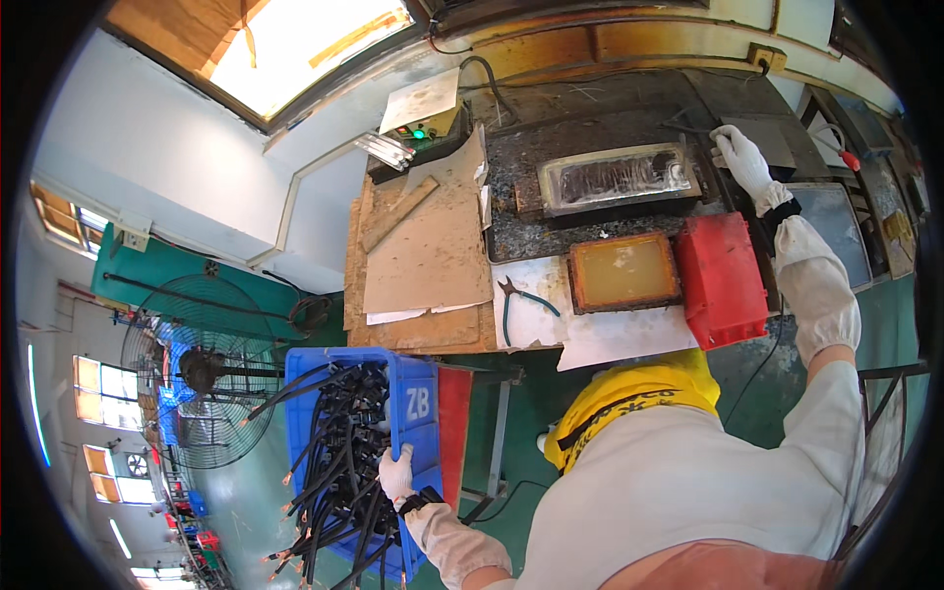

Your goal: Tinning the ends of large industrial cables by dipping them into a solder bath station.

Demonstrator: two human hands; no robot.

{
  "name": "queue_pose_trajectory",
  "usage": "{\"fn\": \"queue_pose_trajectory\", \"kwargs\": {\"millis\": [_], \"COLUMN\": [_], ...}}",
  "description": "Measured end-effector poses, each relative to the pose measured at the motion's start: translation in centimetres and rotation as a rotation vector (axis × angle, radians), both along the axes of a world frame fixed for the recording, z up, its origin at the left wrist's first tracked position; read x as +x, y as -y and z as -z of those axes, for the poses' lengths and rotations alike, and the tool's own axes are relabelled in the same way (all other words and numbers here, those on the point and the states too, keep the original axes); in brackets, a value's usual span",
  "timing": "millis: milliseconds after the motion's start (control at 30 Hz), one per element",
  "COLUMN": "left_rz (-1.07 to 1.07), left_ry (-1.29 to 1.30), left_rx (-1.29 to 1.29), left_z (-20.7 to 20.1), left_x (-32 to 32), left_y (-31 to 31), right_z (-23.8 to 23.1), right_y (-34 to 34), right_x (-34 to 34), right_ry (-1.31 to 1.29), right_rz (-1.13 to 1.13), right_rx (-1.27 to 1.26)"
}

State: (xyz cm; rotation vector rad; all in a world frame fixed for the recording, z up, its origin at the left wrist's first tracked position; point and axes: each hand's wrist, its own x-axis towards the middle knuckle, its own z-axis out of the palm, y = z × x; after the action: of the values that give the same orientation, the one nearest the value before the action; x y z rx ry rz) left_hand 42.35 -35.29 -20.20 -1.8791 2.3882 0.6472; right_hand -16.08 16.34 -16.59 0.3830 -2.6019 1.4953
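Note:
My left hand [396, 475], in a white glove, grips the edge of a blue plastic bin [421, 369]. Black cables [339, 433] with bare copper-coloured ends fill the bin and hang over its far left side. On the right, my gloved right hand [742, 159] is closed at the back of the bench, at the end of a thin dark tool [688, 127]. Just left of that hand sits a rectangular metal tank [621, 179] with a shiny silvery surface. A brown-rimmed tray [624, 272] of yellowish material lies in front of the tank, beside a red plastic bin [723, 280].
Cutting pliers [526, 307] with green handles lie on white paper. Brown boards [428, 246] cover the bench's left part, with a control box [428, 133] showing a green light behind them. A large caged fan [202, 372] stands at left. Yellow cloth [634, 398] lies against my lap.

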Motion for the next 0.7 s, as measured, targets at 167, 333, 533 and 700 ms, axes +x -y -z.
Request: {"fn": "queue_pose_trajectory", "kwargs": {"millis": [167, 333, 533, 700], "left_rz": [-0.018, 0.003, -0.034, -0.035], "left_ry": [-0.005, -0.022, -0.030, -0.014], "left_rx": [-0.006, -0.010, 0.021, -0.003], "left_z": [0.3, -0.7, -0.8, -0.5], "left_x": [1.1, 0.1, -0.1, 0.9], "left_y": [0.4, 0.4, -0.6, -0.3], "right_z": [-2.7, -2.9, -0.9, 0.2], "right_y": [0.9, -1.0, -4.3, -7.7], "right_x": [0.4, -0.6, -1.3, -2.5], "right_ry": [0.078, 0.108, 0.469, 0.370], "right_rz": [-0.023, 0.039, 0.048, 0.080], "right_rx": [0.148, 0.149, -0.174, -0.238]}}
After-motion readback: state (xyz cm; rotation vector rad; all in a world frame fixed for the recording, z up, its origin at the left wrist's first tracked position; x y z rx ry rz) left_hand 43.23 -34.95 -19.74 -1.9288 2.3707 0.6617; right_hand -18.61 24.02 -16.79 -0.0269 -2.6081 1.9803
